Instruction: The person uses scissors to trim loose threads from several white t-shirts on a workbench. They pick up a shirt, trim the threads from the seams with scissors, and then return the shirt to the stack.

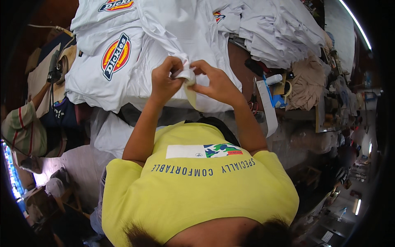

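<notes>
Both my hands meet over the table at a bunched edge of a white T-shirt (197, 31). My left hand (166, 78) pinches the gathered cloth from the left, fingers curled in. From the right, my right hand (212, 82) grips the same folded band with thumb and fingertips. A pale yellowish piece of cloth hangs just below the fingers. Left of my hands lie more white T-shirts (88, 80) with a red, yellow and blue printed emblem on the front.
A large pile of white garments (279, 33) rises at the back right. Beside it are scissors (253, 103), a roll of tape (288, 88), a white strip (267, 109) and beige cloth (306, 82). A co-worker's striped sleeve (20, 127) and arm are at the far left.
</notes>
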`<action>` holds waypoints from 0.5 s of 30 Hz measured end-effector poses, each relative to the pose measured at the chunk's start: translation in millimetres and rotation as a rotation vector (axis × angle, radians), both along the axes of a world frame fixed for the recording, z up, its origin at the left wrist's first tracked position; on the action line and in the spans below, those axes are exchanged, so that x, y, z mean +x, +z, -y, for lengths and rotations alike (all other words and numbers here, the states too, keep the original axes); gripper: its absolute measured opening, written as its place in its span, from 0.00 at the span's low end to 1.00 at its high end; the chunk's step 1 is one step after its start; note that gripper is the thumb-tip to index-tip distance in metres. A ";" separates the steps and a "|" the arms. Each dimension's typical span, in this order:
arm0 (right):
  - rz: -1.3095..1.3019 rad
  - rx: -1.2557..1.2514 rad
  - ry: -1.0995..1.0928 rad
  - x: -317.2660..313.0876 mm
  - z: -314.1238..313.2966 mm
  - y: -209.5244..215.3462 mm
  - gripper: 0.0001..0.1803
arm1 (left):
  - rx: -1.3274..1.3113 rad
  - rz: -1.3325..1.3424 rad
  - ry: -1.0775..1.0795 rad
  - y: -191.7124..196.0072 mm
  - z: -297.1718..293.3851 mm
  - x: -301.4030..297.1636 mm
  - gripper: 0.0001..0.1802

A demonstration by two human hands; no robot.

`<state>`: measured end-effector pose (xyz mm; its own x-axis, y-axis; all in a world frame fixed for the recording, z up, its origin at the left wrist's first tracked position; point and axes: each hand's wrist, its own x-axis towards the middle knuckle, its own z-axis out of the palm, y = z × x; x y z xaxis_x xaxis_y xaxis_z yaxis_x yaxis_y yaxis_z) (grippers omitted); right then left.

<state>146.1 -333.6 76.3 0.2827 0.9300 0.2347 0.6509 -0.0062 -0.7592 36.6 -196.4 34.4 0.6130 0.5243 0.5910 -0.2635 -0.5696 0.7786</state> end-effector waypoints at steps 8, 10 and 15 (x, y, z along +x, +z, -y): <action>-0.887 0.108 0.168 33.0 -21.8 73.8 0.13 | -0.114 -0.163 -0.110 -73.8 -1.1 28.0 0.20; -0.979 0.313 0.225 66.9 -8.4 114.8 0.11 | -0.170 -0.262 -0.138 -99.7 6.2 31.1 0.23; -0.701 0.771 -0.032 157.4 45.1 206.5 0.07 | -0.181 -0.603 -0.463 -117.4 -16.8 11.1 0.27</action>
